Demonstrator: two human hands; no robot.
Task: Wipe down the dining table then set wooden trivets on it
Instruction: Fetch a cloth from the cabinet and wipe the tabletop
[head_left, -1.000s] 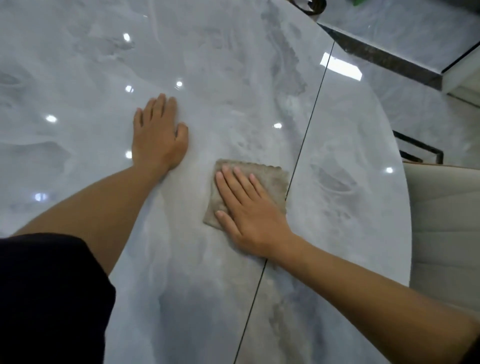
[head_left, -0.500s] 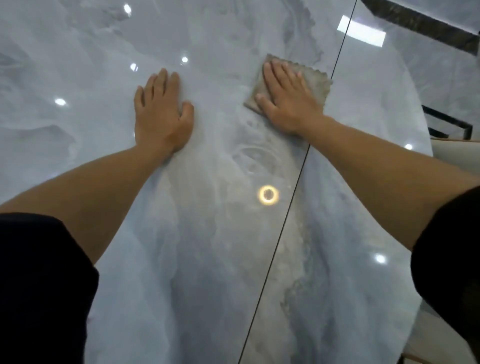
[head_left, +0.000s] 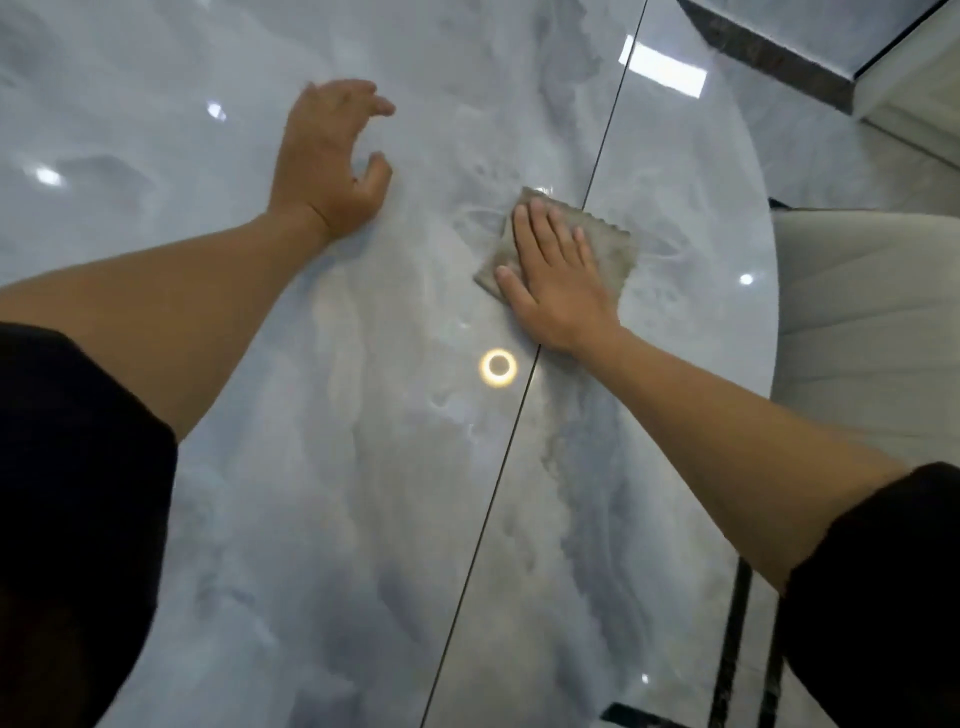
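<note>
Grey-beige cloth (head_left: 608, 249) pinned flat under the right hand (head_left: 558, 283), centre-right of frame, on the glossy marble-look surface (head_left: 260, 571).

Right grip: no pinch, palm and spread fingers (head_left: 535, 228) pressing the cloth down, its scalloped far edge showing past the knuckles. Left hand (head_left: 330, 166), upper centre: heel touching the surface, fingers lifted and curled wide, holding nothing. Dark seam line (head_left: 498, 488) runs diagonally just beside the cloth. Pale upholstered chair (head_left: 872, 312) at right edge. No wooden trivets in view; wiping step in hand, judged early to midway. Risks: cloth bunching or slipping from under the flat palm on the slick top, leaving streaks; cloth edge catching at the seam; the braced left heel sliding.
</note>
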